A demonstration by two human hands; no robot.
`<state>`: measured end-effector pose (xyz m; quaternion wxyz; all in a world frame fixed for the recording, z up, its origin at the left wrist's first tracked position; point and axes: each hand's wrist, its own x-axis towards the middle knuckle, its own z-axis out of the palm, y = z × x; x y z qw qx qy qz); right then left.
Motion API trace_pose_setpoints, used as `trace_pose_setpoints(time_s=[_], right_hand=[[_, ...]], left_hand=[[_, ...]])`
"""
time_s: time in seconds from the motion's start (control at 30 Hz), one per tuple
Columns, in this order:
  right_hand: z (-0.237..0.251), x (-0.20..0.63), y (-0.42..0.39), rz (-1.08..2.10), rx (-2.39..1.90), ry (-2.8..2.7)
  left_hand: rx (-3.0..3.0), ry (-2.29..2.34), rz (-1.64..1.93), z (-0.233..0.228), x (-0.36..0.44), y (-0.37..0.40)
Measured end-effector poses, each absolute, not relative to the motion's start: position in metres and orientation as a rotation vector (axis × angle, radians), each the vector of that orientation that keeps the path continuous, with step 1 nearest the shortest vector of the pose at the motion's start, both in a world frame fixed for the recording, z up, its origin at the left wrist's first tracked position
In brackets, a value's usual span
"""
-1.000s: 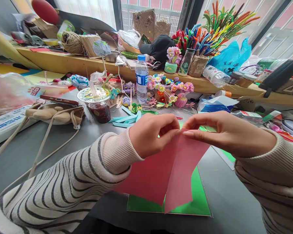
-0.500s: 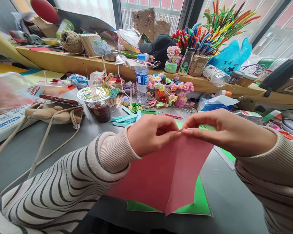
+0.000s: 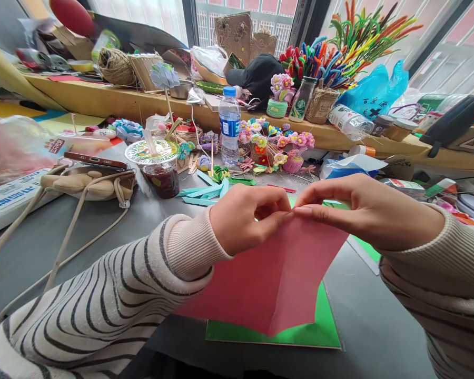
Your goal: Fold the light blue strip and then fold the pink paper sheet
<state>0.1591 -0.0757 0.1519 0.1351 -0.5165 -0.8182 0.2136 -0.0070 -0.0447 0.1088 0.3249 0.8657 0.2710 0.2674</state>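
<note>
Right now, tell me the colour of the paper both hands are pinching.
Pink-red paper, pinched at its top by the left hand and right hand; head view.

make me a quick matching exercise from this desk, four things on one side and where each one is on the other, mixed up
Things:
1. pink paper
2. green sheet
3. water bottle
4. phone

Places:
a. flat on the grey table, under the pink paper
b. on top of a beige bag
c. pinched by the left hand and right hand
d. upright beside the small flowers

Pairs: 1-c, 2-a, 3-d, 4-b
</note>
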Motion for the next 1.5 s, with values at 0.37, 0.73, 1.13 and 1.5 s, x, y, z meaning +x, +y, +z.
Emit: trace_pose_setpoints(time_s=[0.37, 0.73, 1.13, 1.5], right_hand=[[0.151, 0.159, -0.077, 0.627, -1.469, -2.365], [0.146, 0.160, -0.071, 0.699, -1.487, -2.319], [0.145, 0.162, -0.072, 0.714, -1.505, -2.336], [0.147, 0.161, -0.071, 0.728, -1.516, -2.351]], left_hand=[[2.301, 0.694, 0.687, 0.107, -0.007, -0.044], [2.379, 0.751, 0.758, 0.102, -0.006, -0.045], [2.163, 0.717, 0.636, 0.101, -0.006, -0.041], [2.138, 0.735, 0.716, 0.099, -0.006, -0.042]])
